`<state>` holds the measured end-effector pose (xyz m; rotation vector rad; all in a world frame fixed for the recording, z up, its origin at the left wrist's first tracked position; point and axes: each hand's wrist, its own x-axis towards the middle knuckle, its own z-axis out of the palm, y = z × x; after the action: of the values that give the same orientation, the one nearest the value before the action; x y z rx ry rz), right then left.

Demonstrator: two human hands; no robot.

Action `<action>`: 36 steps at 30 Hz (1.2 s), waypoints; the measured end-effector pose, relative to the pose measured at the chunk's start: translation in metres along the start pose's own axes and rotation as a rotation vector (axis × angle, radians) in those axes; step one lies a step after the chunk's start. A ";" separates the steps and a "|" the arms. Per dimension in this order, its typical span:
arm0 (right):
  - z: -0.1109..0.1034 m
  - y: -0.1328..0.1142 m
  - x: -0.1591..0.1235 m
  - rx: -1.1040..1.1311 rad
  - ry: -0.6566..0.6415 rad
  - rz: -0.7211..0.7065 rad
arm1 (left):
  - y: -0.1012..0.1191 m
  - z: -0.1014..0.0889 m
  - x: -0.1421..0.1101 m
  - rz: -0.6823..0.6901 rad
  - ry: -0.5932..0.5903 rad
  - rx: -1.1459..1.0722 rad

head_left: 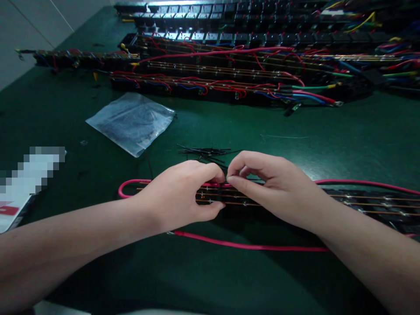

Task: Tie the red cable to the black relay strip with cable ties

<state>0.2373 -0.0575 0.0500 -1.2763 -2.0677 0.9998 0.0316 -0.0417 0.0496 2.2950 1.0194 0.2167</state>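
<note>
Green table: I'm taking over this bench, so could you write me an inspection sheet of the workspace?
Surface: green table, light glare behind the right hand.
Work piece: black strip with copper-coloured wires, beneath both hands.
Clutter: black ties loosely piled; plastic bag behind the left hand; partly pixelated object at left.
Hands: close together over the strip; right thumb and forefinger pinched, anything between them unclear.
Cables: red cable in front of the strip.
Surroundings: wired strips along the back.
</note>
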 end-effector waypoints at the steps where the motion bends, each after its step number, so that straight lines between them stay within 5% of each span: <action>1: 0.000 0.000 0.000 0.008 0.009 0.007 | 0.000 0.000 0.000 -0.004 -0.002 0.001; 17: 0.002 0.002 -0.001 0.148 0.079 0.080 | 0.006 -0.004 -0.001 -0.018 -0.038 0.007; 36: 0.002 0.003 0.001 0.234 0.028 0.090 | 0.009 -0.005 0.021 -0.123 0.036 -0.288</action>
<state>0.2372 -0.0567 0.0468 -1.2624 -1.8242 1.2173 0.0499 -0.0293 0.0570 1.9696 1.0683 0.3325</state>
